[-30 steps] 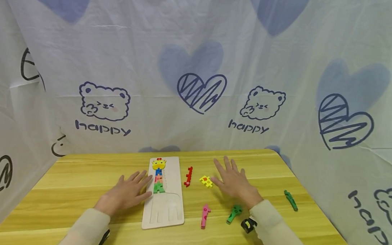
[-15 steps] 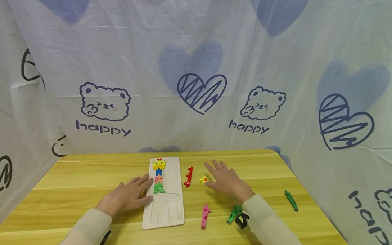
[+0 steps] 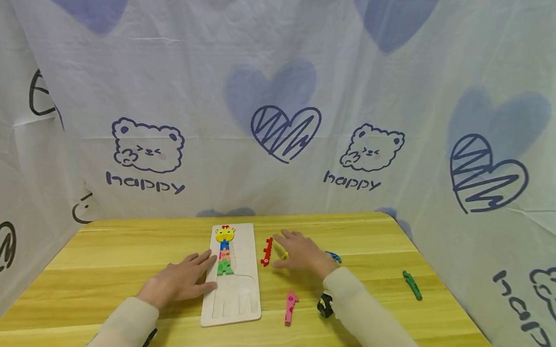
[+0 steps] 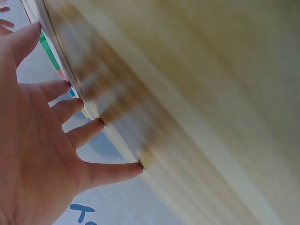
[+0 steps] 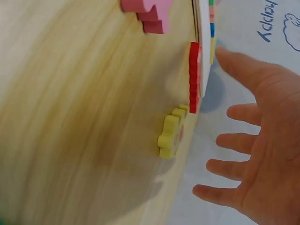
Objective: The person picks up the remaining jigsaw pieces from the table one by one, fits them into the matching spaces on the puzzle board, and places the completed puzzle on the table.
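Observation:
A pale puzzle board (image 3: 245,239) lies on the table, with a yellow giraffe head (image 3: 225,234) and blue, pink and green neck pieces set in it. My left hand (image 3: 177,281) rests at the board's left edge, fingers spread, thumb over the rim. Between board and right hand lies a notched red piece (image 3: 267,252). My right hand (image 3: 303,253) hovers palm down with extended fingers, holding nothing. Beneath it sits a notched yellow puzzle piece (image 5: 171,133), mostly hidden in the head view. The right thumb points toward the red piece.
A pink leg-shaped piece (image 3: 290,307) lies right of the board. Farther right is a green piece (image 3: 412,285). Part of a blue piece (image 3: 335,256) shows behind the right wrist. A printed white curtain (image 3: 277,194) hangs behind the table (image 3: 372,233).
My right hand has moved left over the yellow piece, toward the red one. Its forearm now covers a green piece, and a blue piece has come into view. The left hand stays at the board.

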`<move>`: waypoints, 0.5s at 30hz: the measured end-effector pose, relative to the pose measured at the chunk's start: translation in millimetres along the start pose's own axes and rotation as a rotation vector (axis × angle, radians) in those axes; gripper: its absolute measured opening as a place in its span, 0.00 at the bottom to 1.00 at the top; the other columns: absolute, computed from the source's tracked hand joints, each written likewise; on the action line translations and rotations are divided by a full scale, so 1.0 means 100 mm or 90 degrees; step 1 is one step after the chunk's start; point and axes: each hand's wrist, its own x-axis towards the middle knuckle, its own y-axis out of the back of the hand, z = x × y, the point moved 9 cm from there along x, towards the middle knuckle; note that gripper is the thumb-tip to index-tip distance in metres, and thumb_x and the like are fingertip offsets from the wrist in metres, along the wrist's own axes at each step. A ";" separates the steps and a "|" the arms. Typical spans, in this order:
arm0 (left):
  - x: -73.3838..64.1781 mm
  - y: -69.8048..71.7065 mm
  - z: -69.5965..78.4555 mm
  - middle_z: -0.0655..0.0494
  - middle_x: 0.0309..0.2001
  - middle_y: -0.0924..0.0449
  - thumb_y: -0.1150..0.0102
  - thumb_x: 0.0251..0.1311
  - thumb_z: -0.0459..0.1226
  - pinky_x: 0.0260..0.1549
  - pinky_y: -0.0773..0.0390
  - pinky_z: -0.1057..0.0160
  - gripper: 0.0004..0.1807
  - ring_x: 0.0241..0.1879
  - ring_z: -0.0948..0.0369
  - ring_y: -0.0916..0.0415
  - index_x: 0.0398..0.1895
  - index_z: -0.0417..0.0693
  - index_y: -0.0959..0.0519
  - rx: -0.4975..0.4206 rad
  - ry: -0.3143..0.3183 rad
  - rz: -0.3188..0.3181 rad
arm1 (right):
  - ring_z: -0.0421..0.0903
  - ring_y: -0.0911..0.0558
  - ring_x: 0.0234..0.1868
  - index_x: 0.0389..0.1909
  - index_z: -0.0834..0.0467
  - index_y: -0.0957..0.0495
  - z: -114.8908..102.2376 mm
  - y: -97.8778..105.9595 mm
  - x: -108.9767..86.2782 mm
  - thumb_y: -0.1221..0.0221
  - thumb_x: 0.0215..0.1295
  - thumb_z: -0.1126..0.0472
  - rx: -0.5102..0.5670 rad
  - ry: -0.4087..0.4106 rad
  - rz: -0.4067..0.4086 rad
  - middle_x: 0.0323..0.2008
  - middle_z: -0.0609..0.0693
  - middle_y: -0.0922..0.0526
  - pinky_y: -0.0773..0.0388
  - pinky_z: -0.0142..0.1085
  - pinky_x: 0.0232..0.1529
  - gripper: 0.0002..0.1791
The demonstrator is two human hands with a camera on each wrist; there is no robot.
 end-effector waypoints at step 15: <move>0.00 -0.02 0.01 0.47 0.83 0.45 0.48 0.69 0.64 0.58 0.40 0.13 0.44 0.78 0.36 0.43 0.81 0.51 0.40 0.004 -0.001 -0.002 | 0.66 0.39 0.80 0.77 0.49 0.33 -0.06 -0.18 0.20 0.37 0.63 0.31 -0.012 0.022 -0.046 0.80 0.62 0.40 0.38 0.61 0.78 0.46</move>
